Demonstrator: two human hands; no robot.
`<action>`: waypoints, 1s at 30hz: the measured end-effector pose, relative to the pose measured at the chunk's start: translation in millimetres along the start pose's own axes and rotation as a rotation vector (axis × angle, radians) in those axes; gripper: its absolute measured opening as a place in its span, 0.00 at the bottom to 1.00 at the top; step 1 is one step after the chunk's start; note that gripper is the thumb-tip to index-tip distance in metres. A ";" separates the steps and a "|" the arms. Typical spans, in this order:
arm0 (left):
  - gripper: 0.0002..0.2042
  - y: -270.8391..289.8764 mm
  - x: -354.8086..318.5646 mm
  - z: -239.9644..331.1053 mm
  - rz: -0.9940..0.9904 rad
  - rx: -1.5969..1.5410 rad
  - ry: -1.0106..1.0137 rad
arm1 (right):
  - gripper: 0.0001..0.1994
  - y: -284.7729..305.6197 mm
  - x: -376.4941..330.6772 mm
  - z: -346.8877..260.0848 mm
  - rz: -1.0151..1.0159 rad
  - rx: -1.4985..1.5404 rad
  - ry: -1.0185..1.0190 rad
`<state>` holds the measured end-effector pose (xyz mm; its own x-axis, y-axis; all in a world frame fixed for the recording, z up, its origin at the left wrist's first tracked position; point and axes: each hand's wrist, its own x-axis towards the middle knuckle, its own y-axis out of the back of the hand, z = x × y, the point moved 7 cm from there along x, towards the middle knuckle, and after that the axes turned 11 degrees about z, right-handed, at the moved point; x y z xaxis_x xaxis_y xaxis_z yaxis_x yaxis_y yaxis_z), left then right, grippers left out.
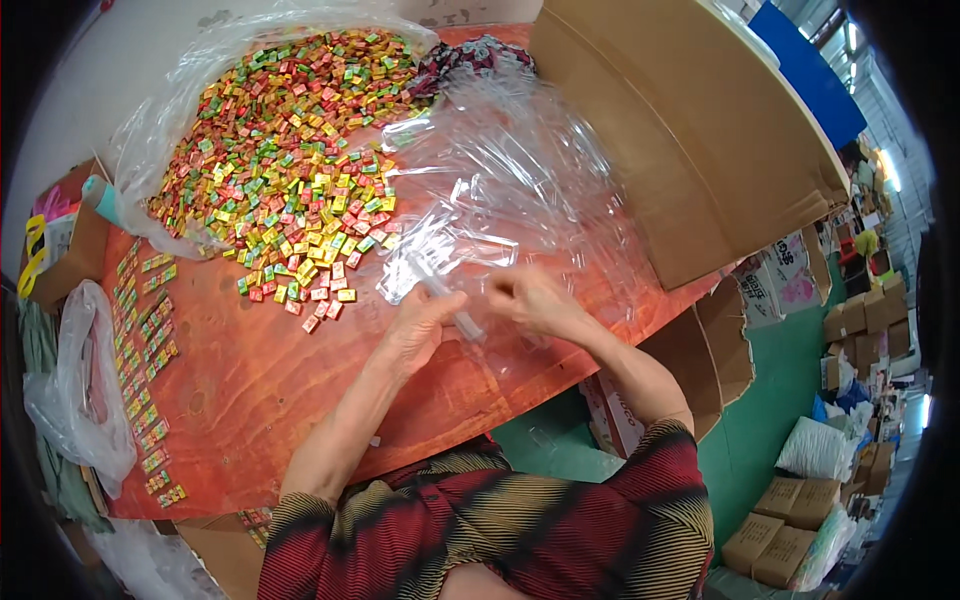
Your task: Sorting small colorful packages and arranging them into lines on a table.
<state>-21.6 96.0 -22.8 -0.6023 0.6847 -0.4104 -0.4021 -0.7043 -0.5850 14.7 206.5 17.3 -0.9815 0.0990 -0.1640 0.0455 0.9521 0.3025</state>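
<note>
head view | clear sleeve (467, 323) lies 11-to-5 o'clock | left hand (422, 325) pinching it | right hand (532, 300) apart, 3 o'clock, grip unclear

Stacked cartons (770, 498) and heaped small pieces (300, 140) suggest a workshop.

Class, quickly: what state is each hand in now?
Left hand: closed, holding a clear plastic piece.
Right hand: curled; whether it holds anything cannot be told.
</note>
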 end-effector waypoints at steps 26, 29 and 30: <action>0.20 3.6 -5.2 12.2 0.052 -0.003 -0.023 | 0.06 -7.2 9.9 -35.2 0.040 -0.274 0.256; 0.22 19.2 -4.0 15.6 0.186 -0.017 -0.063 | 0.05 15.0 6.3 -59.1 0.448 -0.864 0.681; 0.21 16.7 -4.1 15.6 0.173 -0.028 -0.069 | 0.06 27.7 14.0 -51.1 0.555 -1.018 0.650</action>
<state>-36.6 78.5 -19.9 -0.7072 0.5387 -0.4578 -0.2695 -0.8041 -0.5299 -7.3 219.4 71.4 -0.8008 -0.0252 0.5983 0.5874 0.1619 0.7930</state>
